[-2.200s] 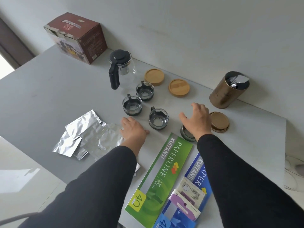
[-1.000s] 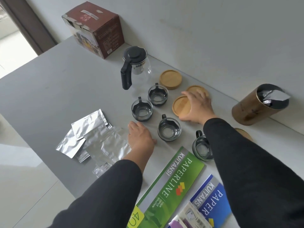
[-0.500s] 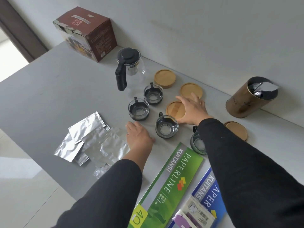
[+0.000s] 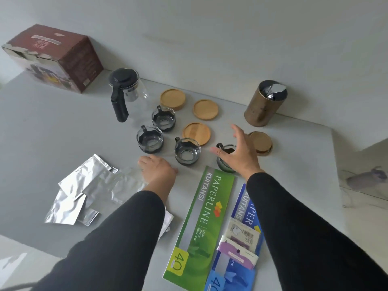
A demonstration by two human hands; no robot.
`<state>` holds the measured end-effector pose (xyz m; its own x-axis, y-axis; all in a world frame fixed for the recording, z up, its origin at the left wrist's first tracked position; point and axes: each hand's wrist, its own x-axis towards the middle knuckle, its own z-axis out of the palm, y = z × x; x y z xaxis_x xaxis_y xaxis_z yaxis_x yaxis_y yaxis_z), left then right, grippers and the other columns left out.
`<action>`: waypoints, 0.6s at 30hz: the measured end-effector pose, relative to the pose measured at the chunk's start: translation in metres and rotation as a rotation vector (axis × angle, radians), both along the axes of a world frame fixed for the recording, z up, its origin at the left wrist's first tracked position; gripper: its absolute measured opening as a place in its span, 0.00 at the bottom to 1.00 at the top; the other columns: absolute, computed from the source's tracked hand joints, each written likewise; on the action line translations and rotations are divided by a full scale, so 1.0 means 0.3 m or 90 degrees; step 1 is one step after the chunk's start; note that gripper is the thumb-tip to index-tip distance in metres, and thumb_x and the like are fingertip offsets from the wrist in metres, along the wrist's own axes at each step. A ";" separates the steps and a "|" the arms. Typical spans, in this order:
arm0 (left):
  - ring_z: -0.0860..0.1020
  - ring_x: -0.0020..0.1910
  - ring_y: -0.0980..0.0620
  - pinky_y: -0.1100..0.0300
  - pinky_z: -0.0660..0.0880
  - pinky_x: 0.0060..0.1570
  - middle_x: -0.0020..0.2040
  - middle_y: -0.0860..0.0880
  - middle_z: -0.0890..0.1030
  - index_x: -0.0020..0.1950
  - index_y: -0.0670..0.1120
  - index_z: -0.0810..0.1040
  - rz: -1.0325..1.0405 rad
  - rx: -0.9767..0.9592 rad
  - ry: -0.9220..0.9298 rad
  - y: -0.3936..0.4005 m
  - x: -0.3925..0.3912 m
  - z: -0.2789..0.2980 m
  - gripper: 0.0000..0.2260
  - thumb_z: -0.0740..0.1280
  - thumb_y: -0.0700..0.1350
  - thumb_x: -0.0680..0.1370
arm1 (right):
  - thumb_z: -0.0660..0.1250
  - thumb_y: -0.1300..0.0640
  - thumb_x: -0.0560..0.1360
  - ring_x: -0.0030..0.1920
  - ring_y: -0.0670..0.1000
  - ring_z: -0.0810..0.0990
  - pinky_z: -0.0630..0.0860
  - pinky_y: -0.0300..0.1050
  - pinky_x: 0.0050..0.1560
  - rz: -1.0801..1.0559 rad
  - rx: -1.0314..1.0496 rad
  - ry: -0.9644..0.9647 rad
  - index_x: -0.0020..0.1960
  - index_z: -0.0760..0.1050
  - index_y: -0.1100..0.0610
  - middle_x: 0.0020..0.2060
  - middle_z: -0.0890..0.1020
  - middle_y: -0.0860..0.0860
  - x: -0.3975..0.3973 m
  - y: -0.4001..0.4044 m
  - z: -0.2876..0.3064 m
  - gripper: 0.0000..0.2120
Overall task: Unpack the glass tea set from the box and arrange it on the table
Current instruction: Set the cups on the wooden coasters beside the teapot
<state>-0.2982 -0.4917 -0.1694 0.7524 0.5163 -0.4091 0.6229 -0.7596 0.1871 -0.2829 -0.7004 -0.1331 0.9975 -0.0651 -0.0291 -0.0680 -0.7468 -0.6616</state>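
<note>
the right hand (image 4: 237, 154) has let go of the coaster (image 4: 196, 133) it just slid beside the third cup (image 4: 187, 151), and now hovers with fingers spread, empty, above the fourth cup (image 4: 225, 159). that coaster lies to its left; two coasters remain by the wall, beyond it. judging from this, pairing cups with coasters is under way. the left hand (image 4: 157, 171) rests flat on the surface (image 4: 52, 133), holding nothing, with the teapot (image 4: 128, 93) and box (image 4: 54, 57) farther off.
</note>
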 end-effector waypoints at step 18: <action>0.63 0.70 0.43 0.54 0.68 0.66 0.68 0.38 0.63 0.72 0.35 0.57 -0.008 0.010 0.016 -0.009 0.000 -0.005 0.43 0.73 0.58 0.70 | 0.79 0.40 0.57 0.64 0.55 0.70 0.72 0.51 0.63 -0.083 0.069 -0.057 0.75 0.54 0.47 0.62 0.71 0.57 0.013 0.013 -0.083 0.54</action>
<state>-0.2981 -0.4944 -0.1708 0.7484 0.5132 -0.4201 0.6176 -0.7701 0.1596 -0.2788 -0.6965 -0.1581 0.9797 -0.1951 0.0456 -0.0967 -0.6597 -0.7453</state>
